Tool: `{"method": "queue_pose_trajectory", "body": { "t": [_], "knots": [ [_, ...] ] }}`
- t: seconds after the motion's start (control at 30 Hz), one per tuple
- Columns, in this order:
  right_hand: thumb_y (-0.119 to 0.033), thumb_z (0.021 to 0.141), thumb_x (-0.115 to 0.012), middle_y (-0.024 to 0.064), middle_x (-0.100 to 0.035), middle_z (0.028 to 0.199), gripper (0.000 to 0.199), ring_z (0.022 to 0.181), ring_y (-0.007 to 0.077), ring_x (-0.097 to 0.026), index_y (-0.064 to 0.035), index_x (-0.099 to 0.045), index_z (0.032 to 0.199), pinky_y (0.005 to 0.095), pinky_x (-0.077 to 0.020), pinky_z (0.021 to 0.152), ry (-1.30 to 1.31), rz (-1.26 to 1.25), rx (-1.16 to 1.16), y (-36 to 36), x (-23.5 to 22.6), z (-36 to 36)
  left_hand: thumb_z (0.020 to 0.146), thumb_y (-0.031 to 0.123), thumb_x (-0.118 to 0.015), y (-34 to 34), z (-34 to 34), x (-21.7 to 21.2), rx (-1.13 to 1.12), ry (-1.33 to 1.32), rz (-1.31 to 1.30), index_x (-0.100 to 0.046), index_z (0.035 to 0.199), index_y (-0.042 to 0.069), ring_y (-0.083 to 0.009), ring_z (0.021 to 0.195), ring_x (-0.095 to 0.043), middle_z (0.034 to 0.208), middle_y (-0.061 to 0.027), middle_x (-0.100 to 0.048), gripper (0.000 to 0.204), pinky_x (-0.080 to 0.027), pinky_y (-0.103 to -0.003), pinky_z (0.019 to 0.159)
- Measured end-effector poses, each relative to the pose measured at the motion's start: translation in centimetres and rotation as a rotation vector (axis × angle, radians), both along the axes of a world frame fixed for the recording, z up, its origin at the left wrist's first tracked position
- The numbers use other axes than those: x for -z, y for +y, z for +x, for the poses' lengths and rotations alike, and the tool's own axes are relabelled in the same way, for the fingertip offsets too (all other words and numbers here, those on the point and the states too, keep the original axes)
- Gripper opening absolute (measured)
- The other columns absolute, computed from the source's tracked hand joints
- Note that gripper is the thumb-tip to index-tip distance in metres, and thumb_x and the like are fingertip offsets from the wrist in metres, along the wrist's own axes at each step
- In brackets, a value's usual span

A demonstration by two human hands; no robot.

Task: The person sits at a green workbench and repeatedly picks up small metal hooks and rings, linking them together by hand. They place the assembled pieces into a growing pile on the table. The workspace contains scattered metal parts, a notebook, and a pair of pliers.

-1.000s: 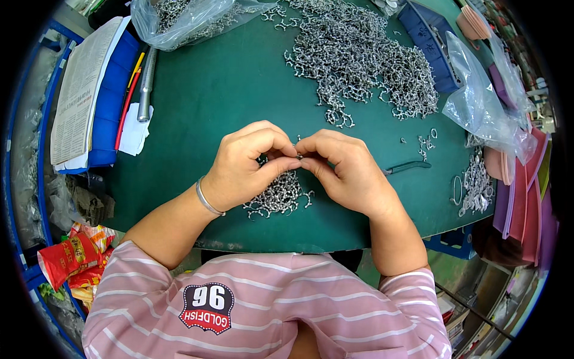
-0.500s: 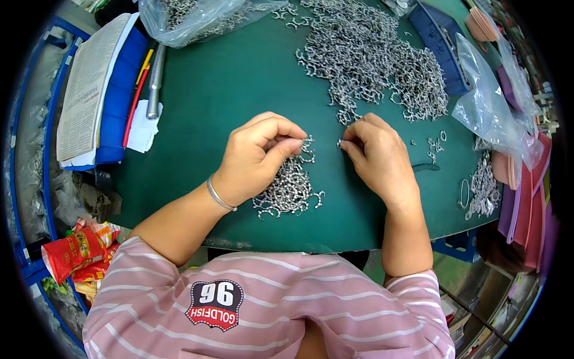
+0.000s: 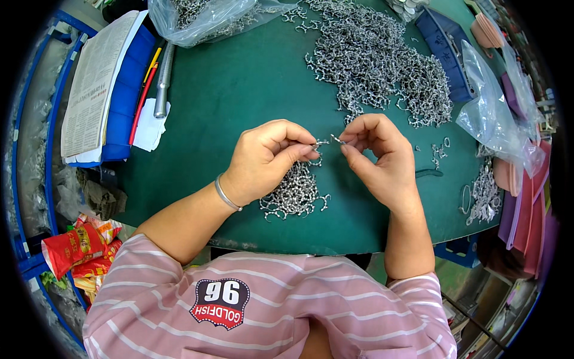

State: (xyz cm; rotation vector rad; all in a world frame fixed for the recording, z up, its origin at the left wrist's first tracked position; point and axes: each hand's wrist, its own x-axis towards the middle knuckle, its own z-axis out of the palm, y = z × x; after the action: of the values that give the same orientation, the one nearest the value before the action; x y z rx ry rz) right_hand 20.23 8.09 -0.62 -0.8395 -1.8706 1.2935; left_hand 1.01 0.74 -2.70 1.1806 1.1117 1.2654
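My left hand is closed, its thumb and fingertips pinching a small silver metal piece. Opposite it, my right hand pinches another small silver metal piece between thumb and forefinger. The tips of the two pieces point at each other with a narrow gap between them. Under and beside my left hand lies a small heap of curved silver metal pieces on the green tabletop. Beyond my right hand spreads a much larger pile of similar pieces.
At the left stand a blue bin with printed paper, pens and a metal rod. A clear bag of metal pieces lies at the back. Rightward are a blue tray, plastic bag and ring-like parts.
My left fingers have lifted a piece from the small heap. My right hand has turned, its thumb and forefinger more extended, and its piece now faces the left one.
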Motion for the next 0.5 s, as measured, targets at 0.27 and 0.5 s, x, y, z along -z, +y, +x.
{"method": "queue_pose_trajectory", "body": {
  "t": [0.27,0.5],
  "knots": [
    [0.011,0.076,-0.062,0.0055,-0.059,0.089,0.035,0.082,0.01,-0.059,0.0002,-0.051,0.107,0.0224,-0.049,0.068,0.132,-0.085,-0.033,-0.2,-0.2,-0.3,0.087,-0.009,-0.054,0.0,-0.1,0.1,0.036,-0.084,0.002,-0.058,0.098,-0.007,-0.0206,0.089,-0.065,0.099,-0.0148,-0.061,0.011,-0.055,-0.029,0.079],
    [0.01,0.075,-0.058,0.0117,-0.06,0.093,0.023,0.084,0.0229,-0.061,0.0021,-0.059,0.096,0.0313,-0.0496,0.072,-0.152,0.167,-0.132,0.0,0.0,0.1,0.081,-0.009,-0.059,0.7,-1.6,-0.2,0.04,0.314,0.144,-0.062,0.094,-0.004,-0.02,0.091,-0.064,0.098,-0.0136,-0.064,0.014,-0.052,-0.03,0.079]
  ]
}}
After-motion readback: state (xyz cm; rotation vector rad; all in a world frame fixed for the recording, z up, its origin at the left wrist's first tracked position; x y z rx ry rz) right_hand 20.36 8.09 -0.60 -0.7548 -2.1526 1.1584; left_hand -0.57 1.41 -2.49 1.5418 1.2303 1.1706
